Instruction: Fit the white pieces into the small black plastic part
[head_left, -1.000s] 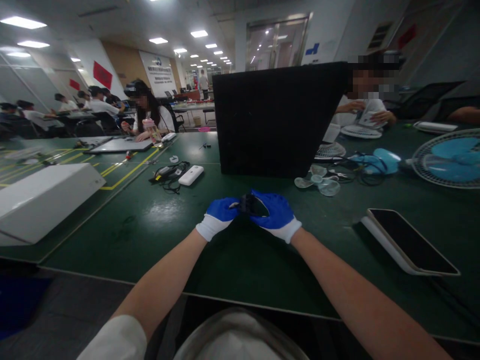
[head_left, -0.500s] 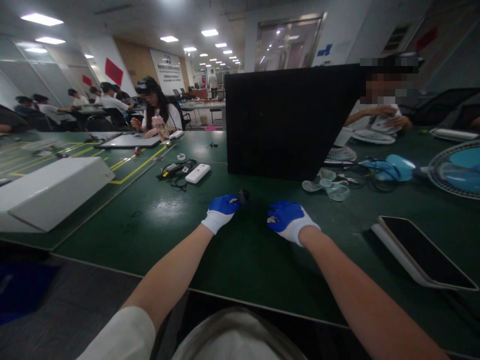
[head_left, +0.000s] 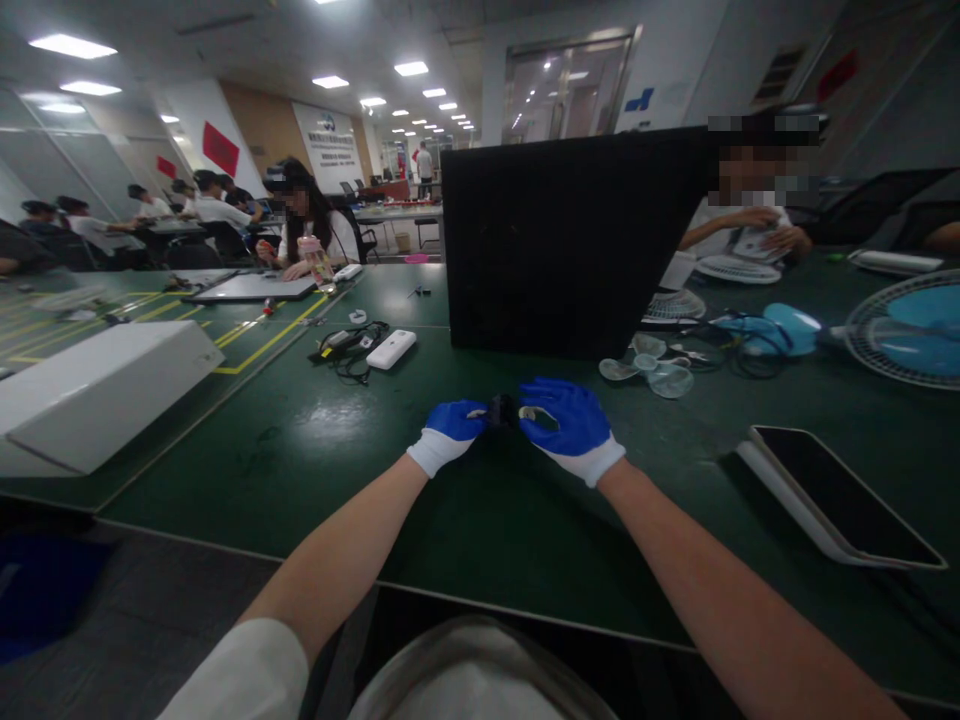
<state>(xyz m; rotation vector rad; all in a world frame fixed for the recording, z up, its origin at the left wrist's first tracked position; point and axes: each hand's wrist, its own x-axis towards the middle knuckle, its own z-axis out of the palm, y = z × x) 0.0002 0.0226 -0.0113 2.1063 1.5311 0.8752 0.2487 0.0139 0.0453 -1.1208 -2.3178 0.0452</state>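
Observation:
My left hand, in a blue and white work glove, is closed on a small black part just above the green table. The part's exact kind is too small and dark to make out. Right beside it is my right hand, gloved the same way. Its thumb and fingers are apart, with a gap between them, and I see nothing held there. Whether the right fingertips touch the black part I cannot tell.
A large black box stands ahead on the green table. Clear fan blades and a blue fan lie right, behind a phone. Left are a white power bank, cables and a white carton. Co-workers sit beyond.
My right hand has moved left and up to the black part, and its fingers have opened out. The left hand has shifted slightly right and down with the part.

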